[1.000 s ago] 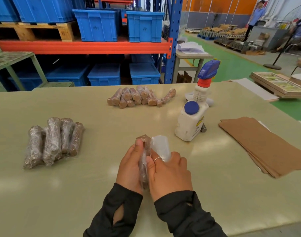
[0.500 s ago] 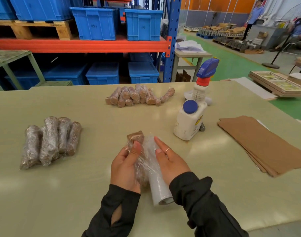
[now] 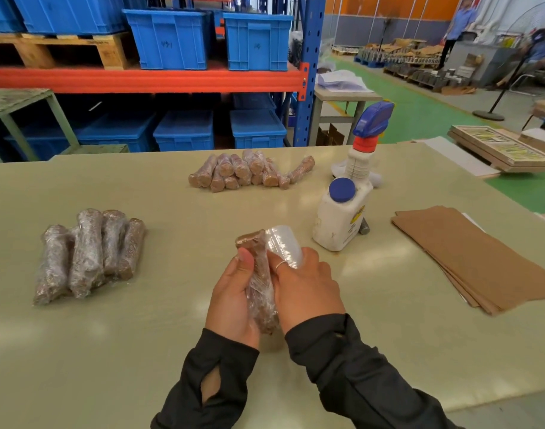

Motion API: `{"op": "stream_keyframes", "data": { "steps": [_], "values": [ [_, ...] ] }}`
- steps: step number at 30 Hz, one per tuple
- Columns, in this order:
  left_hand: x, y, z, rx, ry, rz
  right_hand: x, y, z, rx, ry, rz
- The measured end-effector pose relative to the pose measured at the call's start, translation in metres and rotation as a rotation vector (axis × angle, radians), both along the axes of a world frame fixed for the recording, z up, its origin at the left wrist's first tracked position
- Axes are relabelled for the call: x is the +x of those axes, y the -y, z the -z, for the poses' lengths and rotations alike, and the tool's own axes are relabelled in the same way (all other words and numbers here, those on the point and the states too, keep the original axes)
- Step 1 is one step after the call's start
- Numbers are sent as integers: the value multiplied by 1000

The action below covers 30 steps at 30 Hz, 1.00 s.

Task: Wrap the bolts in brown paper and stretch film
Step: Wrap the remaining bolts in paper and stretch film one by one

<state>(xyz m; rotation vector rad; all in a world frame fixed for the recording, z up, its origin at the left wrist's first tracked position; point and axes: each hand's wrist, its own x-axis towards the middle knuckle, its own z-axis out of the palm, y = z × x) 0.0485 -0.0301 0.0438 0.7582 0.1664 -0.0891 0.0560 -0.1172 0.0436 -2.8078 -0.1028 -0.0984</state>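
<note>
Hands closed in again: left hand (image 3: 234,292) grasps bolt (image 3: 258,274), right hand (image 3: 305,286) grasps film roll (image 3: 283,243); bottle (image 3: 342,218) stands near on counter (image 3: 110,351).

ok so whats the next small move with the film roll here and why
Probably carry the stretch film roll round the paper-wrapped bolt for another turn, toward its top. The left hand grips the bolt, whose lower part already shows film, while its brown top end looks thinly covered. The right hand holds the roll tight beside it, so the film is likely still attached.
</note>
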Motion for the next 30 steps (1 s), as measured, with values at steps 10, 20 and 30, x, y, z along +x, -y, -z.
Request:
{"op": "stream_keyframes", "data": {
  "steps": [10,20,30],
  "values": [
    [8,5,-7,217,-40,13,3,-8,-14,190,-44,78],
    [7,-13,-3,328,-18,-165,17,18,-13,859,-201,97],
    [-1,-12,-8,142,-51,-75,30,34,-17,440,76,79]
  ]
}}
